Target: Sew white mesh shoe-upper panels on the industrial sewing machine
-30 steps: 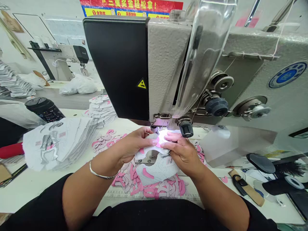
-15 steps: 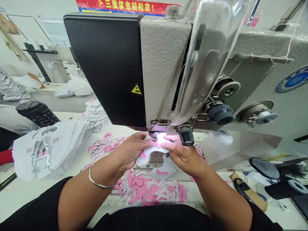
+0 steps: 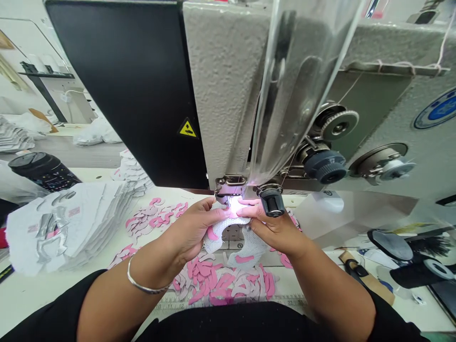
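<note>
Under the needle of a sewing machine (image 3: 228, 95) lies a white mesh shoe upper piece (image 3: 252, 243) with small pink patches on it. My left hand (image 3: 195, 225) grips its left side, thumb on top close to the presser foot. From the right, my right hand (image 3: 276, 230) holds the same piece, fingers pressed on it by the lit needle area. Bright lamp light washes out the sewing spot, and the needle tip cannot be made out. Loose pink and pale curved pieces (image 3: 221, 280) lie in a heap just in front of the upper.
A stack of white shoe upper pieces (image 3: 67, 223) stands at the left, near a black bottle (image 3: 42, 171). More pink pieces (image 3: 156, 216) lie behind my left arm. At the right are a black thread spool (image 3: 420, 273) and a brush (image 3: 431, 249). A ruler strip (image 3: 171, 304) runs along the front.
The upper has turned and shifted under the needle; its printed letter part has swung out of sight near my right hand. Both hands keep their hold. My view has moved closer to the machine.
</note>
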`<state>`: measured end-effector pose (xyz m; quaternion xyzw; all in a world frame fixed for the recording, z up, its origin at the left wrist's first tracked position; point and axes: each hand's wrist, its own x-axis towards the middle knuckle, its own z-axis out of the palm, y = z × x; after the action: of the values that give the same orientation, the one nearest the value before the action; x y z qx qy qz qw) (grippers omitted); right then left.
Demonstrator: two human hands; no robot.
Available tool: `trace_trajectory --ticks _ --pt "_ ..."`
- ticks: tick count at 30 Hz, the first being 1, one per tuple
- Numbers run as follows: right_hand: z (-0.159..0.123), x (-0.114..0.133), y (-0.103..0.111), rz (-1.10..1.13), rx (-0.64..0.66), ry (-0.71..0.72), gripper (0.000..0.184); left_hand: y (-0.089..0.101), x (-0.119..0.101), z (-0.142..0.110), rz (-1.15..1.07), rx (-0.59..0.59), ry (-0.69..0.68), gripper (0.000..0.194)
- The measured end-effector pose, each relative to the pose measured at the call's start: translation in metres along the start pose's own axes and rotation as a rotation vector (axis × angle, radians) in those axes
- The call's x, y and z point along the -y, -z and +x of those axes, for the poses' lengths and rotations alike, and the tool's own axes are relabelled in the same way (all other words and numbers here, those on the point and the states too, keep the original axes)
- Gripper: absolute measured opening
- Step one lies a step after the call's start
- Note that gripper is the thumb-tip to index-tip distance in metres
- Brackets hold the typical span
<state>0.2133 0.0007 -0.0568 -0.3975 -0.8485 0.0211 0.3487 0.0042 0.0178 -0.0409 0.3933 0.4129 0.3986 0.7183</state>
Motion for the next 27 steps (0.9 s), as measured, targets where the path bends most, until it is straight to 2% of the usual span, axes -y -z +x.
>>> trace_trajectory --ticks 10,17,22,27 --pt "-0.002 -0.005 -0.003 0.136 -0.016 -0.023 0.032 -0.008 -0.004 -0.004 -0.016 -0.016 -0.005 0.025" --pt "-0.001 -0.011 -0.007 0.258 -0.046 -0.019 0.03 -0.009 -0.004 -0.008 0.011 0.039 0.001 0.025" --pt "0.0 -0.015 -0.007 0.374 -0.023 -0.09 0.027 -0.01 -0.002 -0.007 0.004 0.0 -0.042 0.02" --pt "-0.001 -0.018 -0.009 0.428 -0.037 -0.071 0.025 -0.01 0.0 -0.006 0.021 0.007 -0.049 0.027"
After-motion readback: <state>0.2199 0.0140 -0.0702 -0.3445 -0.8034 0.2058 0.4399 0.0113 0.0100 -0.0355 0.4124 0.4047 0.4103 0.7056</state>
